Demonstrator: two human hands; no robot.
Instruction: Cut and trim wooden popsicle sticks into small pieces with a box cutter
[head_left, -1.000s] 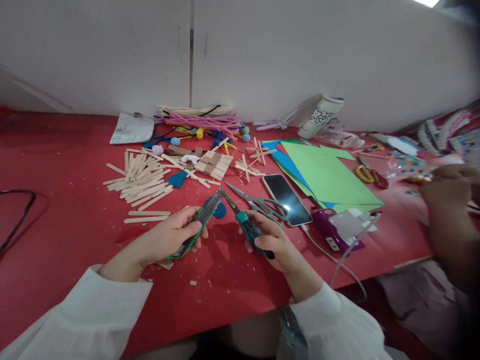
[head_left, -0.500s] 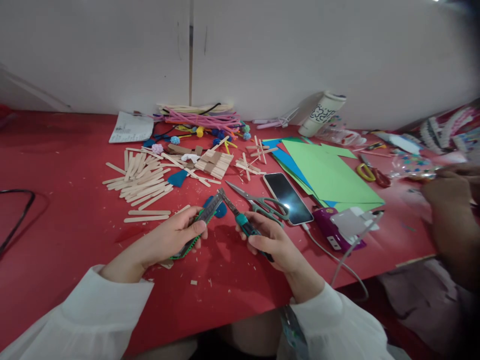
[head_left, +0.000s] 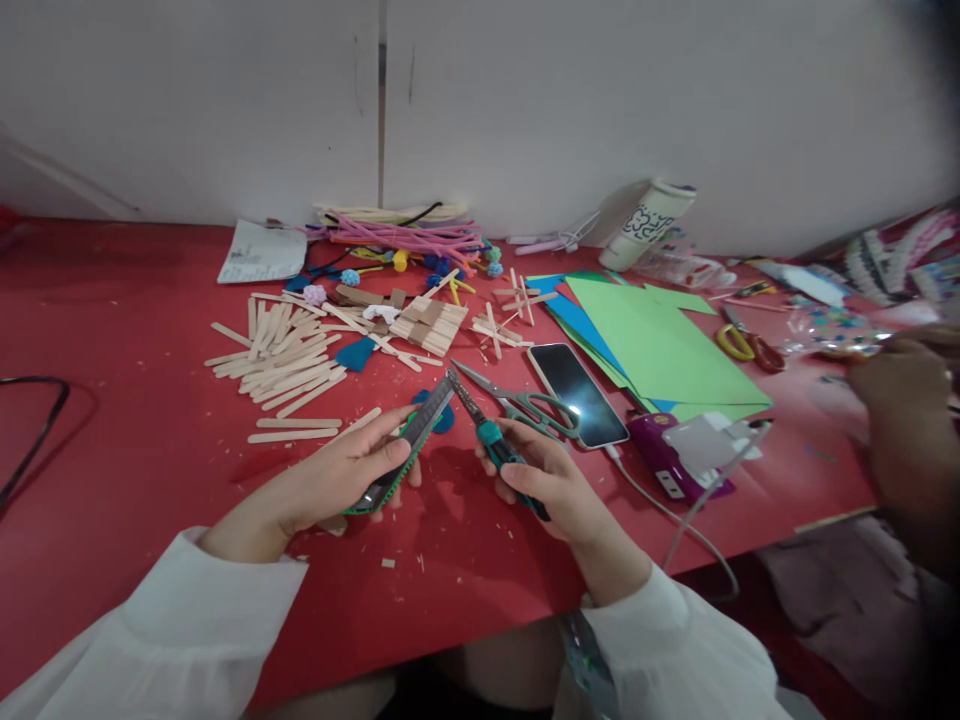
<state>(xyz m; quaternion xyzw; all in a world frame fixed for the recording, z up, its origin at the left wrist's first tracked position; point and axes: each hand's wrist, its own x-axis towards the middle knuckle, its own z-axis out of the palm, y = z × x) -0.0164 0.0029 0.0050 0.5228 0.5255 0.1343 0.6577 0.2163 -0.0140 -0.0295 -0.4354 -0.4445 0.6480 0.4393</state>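
Hands point(head_left: 367, 462) point(head_left: 544, 470) grip tools point(head_left: 422, 425) point(head_left: 492, 442); a clear packet point(head_left: 808, 338) holds coloured bits point(head_left: 830, 318).

"What's in the left hand point(head_left: 352, 470)?"
"A green-and-black cutter point(head_left: 421, 428) with a ridged green edge and a long grey metal front, slanting far and right."
"And the right hand point(head_left: 546, 478)?"
"A slim teal-and-black tool point(head_left: 491, 442), its narrow metal end slanting far and left."
"Do their tips touch?"
"They're close together, but I can't tell. The pair forms a peak around mid-scene."
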